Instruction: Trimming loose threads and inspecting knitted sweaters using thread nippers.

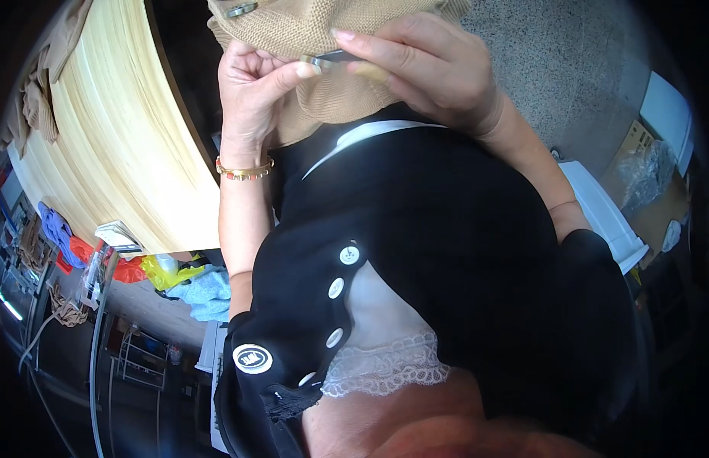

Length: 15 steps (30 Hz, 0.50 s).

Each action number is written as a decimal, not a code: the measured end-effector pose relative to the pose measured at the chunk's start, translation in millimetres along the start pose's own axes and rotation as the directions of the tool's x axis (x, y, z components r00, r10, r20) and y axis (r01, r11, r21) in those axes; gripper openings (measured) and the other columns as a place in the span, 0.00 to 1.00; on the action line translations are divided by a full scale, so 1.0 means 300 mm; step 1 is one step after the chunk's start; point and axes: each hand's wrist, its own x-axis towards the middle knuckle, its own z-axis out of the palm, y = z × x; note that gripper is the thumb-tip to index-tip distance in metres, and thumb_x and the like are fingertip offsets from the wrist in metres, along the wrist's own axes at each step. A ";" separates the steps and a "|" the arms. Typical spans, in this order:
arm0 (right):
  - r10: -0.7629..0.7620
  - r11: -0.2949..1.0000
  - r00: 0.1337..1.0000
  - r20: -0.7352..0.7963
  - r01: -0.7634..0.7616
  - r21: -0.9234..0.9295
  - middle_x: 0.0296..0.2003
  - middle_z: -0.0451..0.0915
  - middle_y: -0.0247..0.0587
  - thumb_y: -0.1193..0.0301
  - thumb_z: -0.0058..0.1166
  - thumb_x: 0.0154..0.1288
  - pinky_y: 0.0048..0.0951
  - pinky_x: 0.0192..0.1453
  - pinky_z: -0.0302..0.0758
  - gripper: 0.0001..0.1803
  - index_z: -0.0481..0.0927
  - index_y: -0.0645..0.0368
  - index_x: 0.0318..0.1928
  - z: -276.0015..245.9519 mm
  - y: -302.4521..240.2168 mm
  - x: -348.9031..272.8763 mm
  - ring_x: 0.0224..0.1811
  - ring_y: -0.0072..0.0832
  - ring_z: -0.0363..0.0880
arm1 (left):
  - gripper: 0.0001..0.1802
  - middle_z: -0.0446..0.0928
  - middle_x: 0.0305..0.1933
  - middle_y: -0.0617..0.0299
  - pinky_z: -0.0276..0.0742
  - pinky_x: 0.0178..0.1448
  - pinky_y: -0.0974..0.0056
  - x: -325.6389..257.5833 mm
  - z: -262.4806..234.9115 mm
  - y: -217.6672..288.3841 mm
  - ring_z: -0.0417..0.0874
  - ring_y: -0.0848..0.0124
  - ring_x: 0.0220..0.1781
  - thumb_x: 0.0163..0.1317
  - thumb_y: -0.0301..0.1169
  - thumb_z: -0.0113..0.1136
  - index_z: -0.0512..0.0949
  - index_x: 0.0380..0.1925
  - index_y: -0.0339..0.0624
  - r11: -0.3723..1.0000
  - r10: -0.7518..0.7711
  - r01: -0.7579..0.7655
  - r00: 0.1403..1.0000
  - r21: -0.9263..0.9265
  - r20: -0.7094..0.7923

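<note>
A beige knitted garment (343,103) is gathered at the top of the view, over my lap. My left hand (247,91) is closed at its left edge, with the thumb pressed near a small shiny button-like piece (314,61). From the other side, my right hand (438,69) pinches a slim grey metal tool (340,56), its tip meeting that piece. The tool's exact kind is hidden by my fingers. Another shiny round piece (242,9) sits on the knit higher up.
On the left stands a pale wood-grain table (117,145) with beige knit pieces (37,107) at its far edge. Colourful bags and a light blue cloth (201,292) lie below it. At right are a white plastic bin (602,214) and cardboard (652,214) with clear wrap.
</note>
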 end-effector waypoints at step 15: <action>0.565 0.641 0.822 -0.073 -0.382 0.665 0.37 0.82 0.36 0.74 0.65 0.66 0.20 0.42 0.74 0.17 0.83 0.64 0.54 -0.016 0.148 -0.007 0.37 0.19 0.78 | 0.13 0.79 0.35 0.60 0.75 0.32 0.75 0.013 -0.070 -0.037 0.80 0.76 0.29 0.66 0.26 0.67 0.73 0.45 0.40 0.974 0.170 -0.026 0.744 0.226 -0.646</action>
